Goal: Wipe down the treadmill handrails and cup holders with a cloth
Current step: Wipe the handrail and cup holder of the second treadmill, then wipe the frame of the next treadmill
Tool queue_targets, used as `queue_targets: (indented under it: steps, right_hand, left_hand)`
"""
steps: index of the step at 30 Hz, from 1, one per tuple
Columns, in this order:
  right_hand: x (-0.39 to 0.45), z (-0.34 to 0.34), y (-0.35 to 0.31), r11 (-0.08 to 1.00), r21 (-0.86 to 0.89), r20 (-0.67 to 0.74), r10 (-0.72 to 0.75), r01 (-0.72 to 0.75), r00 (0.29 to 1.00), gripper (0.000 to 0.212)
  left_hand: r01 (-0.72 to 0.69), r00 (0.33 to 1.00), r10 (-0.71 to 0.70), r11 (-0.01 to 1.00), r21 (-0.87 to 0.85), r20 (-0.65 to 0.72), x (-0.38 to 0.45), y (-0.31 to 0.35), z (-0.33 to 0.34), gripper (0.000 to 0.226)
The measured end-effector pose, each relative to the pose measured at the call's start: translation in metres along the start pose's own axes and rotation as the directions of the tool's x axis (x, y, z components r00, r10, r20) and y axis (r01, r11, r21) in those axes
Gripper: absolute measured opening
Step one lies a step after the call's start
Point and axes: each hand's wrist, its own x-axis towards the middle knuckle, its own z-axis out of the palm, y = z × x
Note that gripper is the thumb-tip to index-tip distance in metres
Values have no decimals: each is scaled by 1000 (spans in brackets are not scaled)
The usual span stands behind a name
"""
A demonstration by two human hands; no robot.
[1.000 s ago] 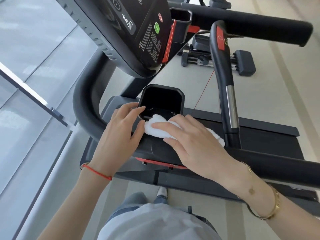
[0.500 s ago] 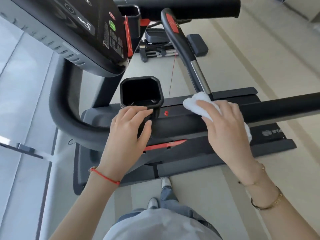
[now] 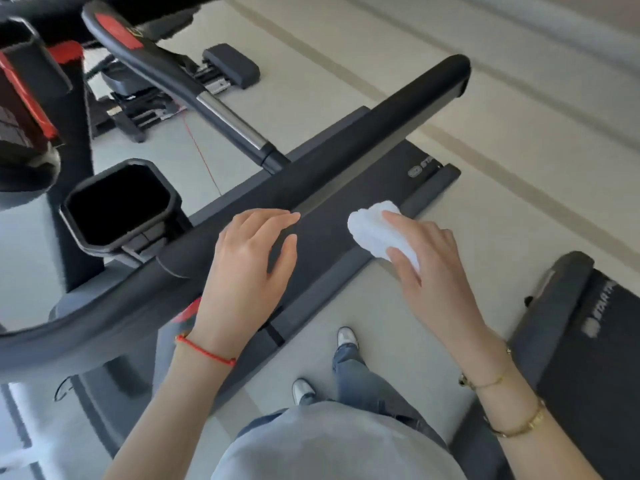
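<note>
The black treadmill handrail [image 3: 349,147] runs from lower left to upper right. A black cup holder [image 3: 117,202] sits at its left end, dark inside. My left hand [image 3: 247,261] lies over the handrail with relaxed, spread fingers and holds nothing. My right hand [image 3: 427,268] grips a bunched white cloth [image 3: 372,232] between thumb and fingers. The cloth appears on the near side of the rail, over the treadmill deck [image 3: 329,237]; whether it touches anything is unclear.
An inner grip bar with a silver section [image 3: 230,116] rises behind the handrail. The console [image 3: 20,98] fills the upper left. Another treadmill's deck [image 3: 575,344] lies at lower right. Floor equipment [image 3: 228,65] sits beyond. My shoes [image 3: 346,336] stand between the treadmills.
My right hand carried the cloth from the cup holder along the handrail, then off it to the near side. My left hand left the cup holder rim and shifted onto the rail.
</note>
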Motion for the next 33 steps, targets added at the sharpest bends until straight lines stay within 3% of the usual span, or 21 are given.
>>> queue_targets:
  steps: [7,18,25,33]
  right_hand:
    - [-27,-27,45,972,-29,-76,230,-232,970,43]
    - [-48,-85,132,872,38,-180,487,-489,855,44]
    - [-61,-145,201,784,28,-324,594,-620,736,45]
    - [-78,-191,249,629,44,-465,701,-776,541,45]
  left_hand:
    - [-178,960,189,981,-71,206,43,38,55,29]
    - [-312,850,364,930,-193,381,113,133,157,31]
    - [-395,716,497,867,-303,490,153,223,244,32]
    - [-521,492,700,713,-469,517,187,314,322,31]
